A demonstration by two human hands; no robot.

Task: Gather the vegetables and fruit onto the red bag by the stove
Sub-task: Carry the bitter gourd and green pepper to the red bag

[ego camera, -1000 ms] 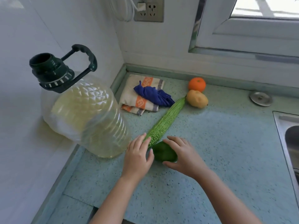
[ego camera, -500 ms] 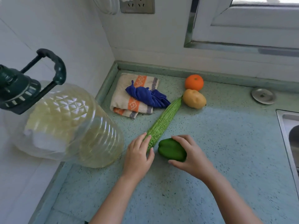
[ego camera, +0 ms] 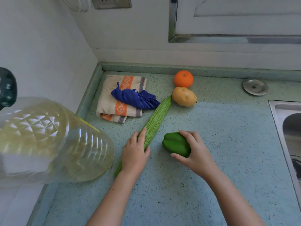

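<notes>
A long bitter gourd (ego camera: 156, 121) lies diagonally on the green speckled counter (ego camera: 228, 144). My left hand (ego camera: 135, 152) grips its near part, fingers on top and thumb on the right side. A green bell pepper (ego camera: 176, 144) sits to the right of the gourd, held by my right hand (ego camera: 193, 150), whose fingers curl over it. At the gourd's far tip lie a potato (ego camera: 184, 96) and, behind it, an orange (ego camera: 183, 79). No red bag or stove is in view.
A large clear oil jug (ego camera: 48, 141) with a dark green cap stands at the left against the wall. A folded striped towel (ego camera: 117, 101) with a blue cloth (ego camera: 135, 98) on it lies in the corner. A metal lid (ego camera: 254, 86) and the sink (ego camera: 290, 128) are at the right.
My right hand has carried the pepper to the right, away from the gourd. My left hand now closes round the gourd. The camera has moved closer and to the right.
</notes>
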